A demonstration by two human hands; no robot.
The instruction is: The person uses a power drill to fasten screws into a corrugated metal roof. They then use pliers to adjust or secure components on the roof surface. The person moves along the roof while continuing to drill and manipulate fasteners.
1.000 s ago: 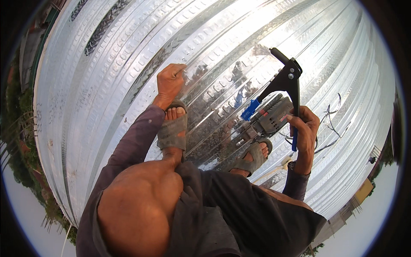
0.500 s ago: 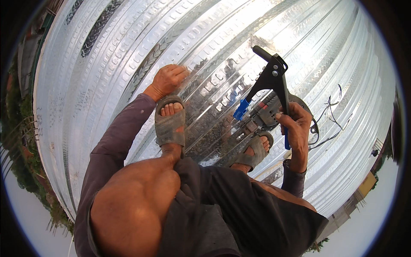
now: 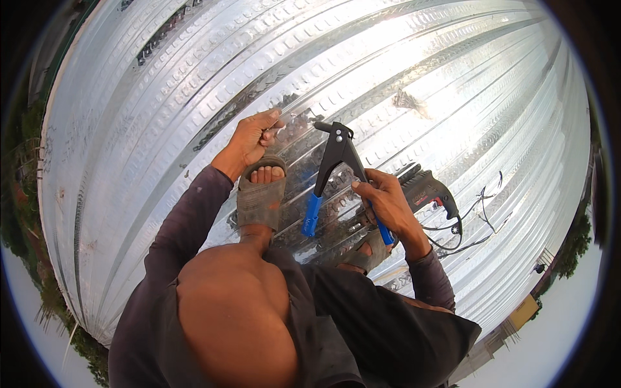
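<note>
My left hand [image 3: 252, 139] pinches something small that I cannot make out, just beyond my left sandal [image 3: 260, 200] on the ribbed metal sheeting [image 3: 162, 116]. My right hand [image 3: 391, 207] grips one blue-tipped handle of a black hand riveter [image 3: 337, 149]. The riveter's head sits a short distance right of my left fingers, and its other blue handle hangs free, angled down between my feet. Behind my right hand a dark corded power drill [image 3: 424, 191] lies on the sheeting, partly hidden, beside my right sandal [image 3: 365, 255].
Black cable [image 3: 485, 216] loops over the sheeting to the right of the drill. The sheeting's edge runs along the far left, with trees [image 3: 26, 207] beyond it. More foliage and a yellow structure [image 3: 524, 310] show past the lower right edge.
My right hand has moved left and down with the riveter, bringing its head near my left hand and uncovering more of the drill. My left hand has shifted slightly downward, its fingers still bunched.
</note>
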